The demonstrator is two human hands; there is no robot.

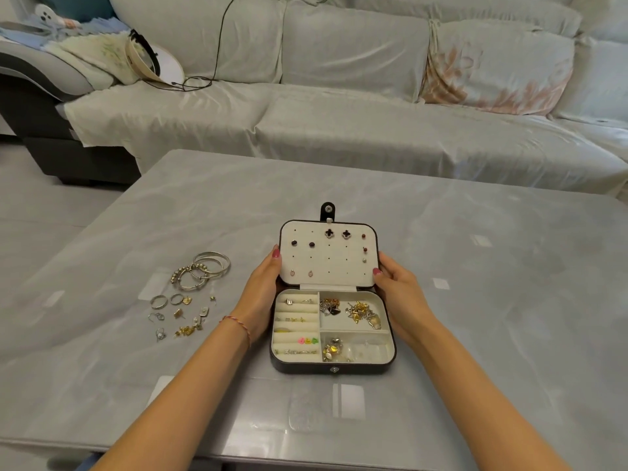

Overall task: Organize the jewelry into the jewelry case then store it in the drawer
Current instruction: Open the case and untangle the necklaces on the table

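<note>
Loose bangles (210, 268), rings and earrings (180, 317) lie unsorted on the worktop (475, 300), left of the open, partly filled jewelry case (333, 331). Left hand (263, 287) and right hand (396, 283) each grip its upright lid (328, 256). Sorting remains; no drawer shows.
</note>
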